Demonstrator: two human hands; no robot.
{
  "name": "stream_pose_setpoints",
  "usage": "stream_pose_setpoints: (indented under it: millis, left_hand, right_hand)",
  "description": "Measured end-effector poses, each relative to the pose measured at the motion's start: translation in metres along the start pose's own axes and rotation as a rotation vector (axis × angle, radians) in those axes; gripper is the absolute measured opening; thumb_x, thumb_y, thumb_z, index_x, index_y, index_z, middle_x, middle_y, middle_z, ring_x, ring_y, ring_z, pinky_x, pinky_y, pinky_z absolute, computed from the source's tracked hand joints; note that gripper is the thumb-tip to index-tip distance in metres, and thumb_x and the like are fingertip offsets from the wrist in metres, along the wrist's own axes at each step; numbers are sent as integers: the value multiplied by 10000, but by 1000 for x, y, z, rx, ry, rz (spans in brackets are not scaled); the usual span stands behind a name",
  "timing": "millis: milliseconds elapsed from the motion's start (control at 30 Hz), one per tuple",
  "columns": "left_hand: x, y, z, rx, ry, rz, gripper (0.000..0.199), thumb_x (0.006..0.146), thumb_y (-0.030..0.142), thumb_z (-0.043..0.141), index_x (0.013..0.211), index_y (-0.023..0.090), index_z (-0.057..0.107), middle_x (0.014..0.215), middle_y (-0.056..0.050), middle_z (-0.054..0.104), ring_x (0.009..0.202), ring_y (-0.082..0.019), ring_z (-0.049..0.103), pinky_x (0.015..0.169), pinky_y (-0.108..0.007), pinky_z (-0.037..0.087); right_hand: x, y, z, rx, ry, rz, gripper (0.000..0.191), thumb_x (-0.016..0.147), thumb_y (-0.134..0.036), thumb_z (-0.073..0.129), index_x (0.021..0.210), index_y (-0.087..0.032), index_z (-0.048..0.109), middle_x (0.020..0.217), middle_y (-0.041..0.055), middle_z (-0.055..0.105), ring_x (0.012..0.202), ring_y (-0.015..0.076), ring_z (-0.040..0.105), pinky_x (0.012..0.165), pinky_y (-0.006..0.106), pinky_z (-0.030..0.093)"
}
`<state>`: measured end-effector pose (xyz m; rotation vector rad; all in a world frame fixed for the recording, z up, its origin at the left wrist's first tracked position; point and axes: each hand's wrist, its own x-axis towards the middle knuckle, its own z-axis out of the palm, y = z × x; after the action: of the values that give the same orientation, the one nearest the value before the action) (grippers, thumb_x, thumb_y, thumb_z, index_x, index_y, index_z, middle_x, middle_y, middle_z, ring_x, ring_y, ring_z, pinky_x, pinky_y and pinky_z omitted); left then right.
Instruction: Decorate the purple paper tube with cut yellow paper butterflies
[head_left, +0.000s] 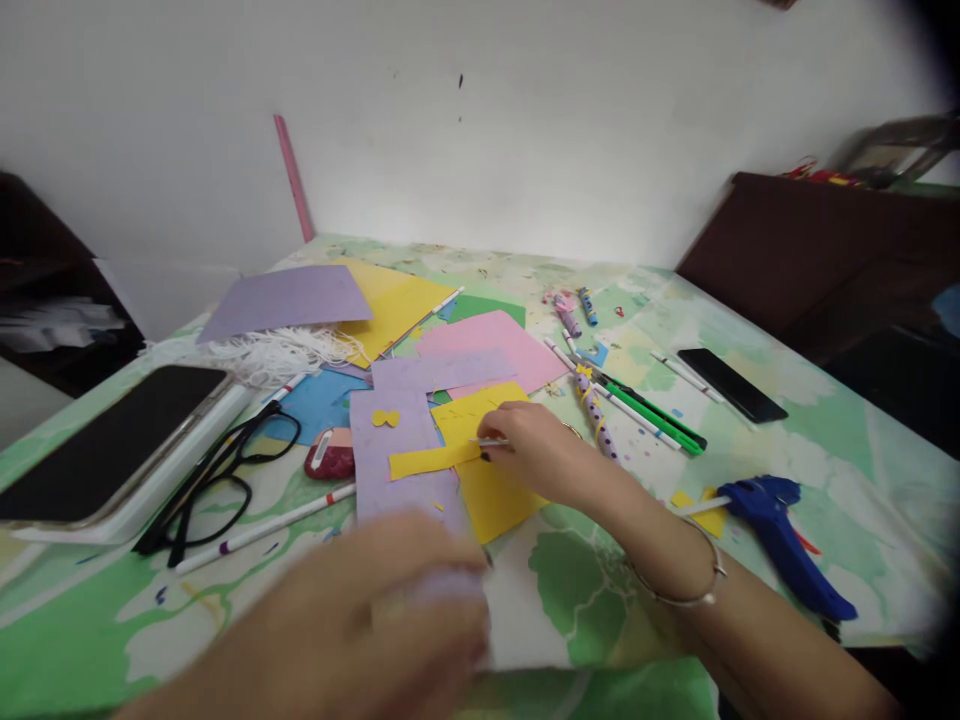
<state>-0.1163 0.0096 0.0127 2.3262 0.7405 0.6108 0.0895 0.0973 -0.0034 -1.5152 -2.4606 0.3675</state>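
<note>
My right hand (pixel 525 445) is closed in a pinch at the right end of a yellow paper strip (pixel 424 462), with a thin pale stick-like piece between the fingertips. Beneath it lies a yellow sheet (pixel 499 500) with small marks. The strip's left part crosses a purple sheet (pixel 375 445), where a small yellow bow-shaped cutout (pixel 385 418) rests. My left hand (pixel 390 610) is in the near foreground, smeared by motion, and what its fingers hold, if anything, cannot be made out.
At the left are a phone (pixel 112 440) on a white box, black glasses (pixel 225 480) and white string (pixel 292 350). A decorated roll (pixel 595 412), green cutter (pixel 652 415), black phone (pixel 731 385) and blue glue gun (pixel 787 550) lie at the right.
</note>
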Motion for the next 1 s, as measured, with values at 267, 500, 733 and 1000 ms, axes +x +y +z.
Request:
stream_pose_setpoints:
  millis: [267, 500, 733, 1000]
  left_hand:
    - [87, -85, -32, 343, -118, -377, 214, 708, 261, 590, 887, 145, 597, 835, -61, 651, 754, -209, 585, 651, -300, 425]
    - [84, -92, -15, -207, 15, -529, 161, 740, 324, 586, 721, 168, 616, 651, 8, 590, 600, -135, 535, 541, -230, 390]
    - [80, -98, -17, -268, 301, -643, 226, 752, 384, 585, 784, 164, 633, 774, -37, 679, 687, -169, 608, 575, -246, 456]
    - [87, -102, -18, 107, 370, -594, 275, 770, 335, 583, 999, 184, 576, 732, -11, 676, 563, -158, 602, 553, -274, 457]
  right_hand:
    - [12, 3, 31, 213, 113, -2, 135, 735, -29, 586, 733, -161, 614, 815, 52, 636, 828, 172, 550, 699, 265, 397]
    - [6, 12, 31, 789, 201, 149, 13, 803, -186, 585, 812, -176, 586, 752, 3, 641, 672, 117, 604, 613, 237, 471]
    - [6, 28, 15, 727, 524, 255, 97, 829, -239, 564, 818, -181, 640, 723, 16, 657, 657, 140, 601, 645, 281, 480]
    - [34, 39, 36, 159, 277, 103, 189, 811, -201, 610, 995, -183, 653, 1058, 104, 604, 1009, 260, 490, 898, 405, 395]
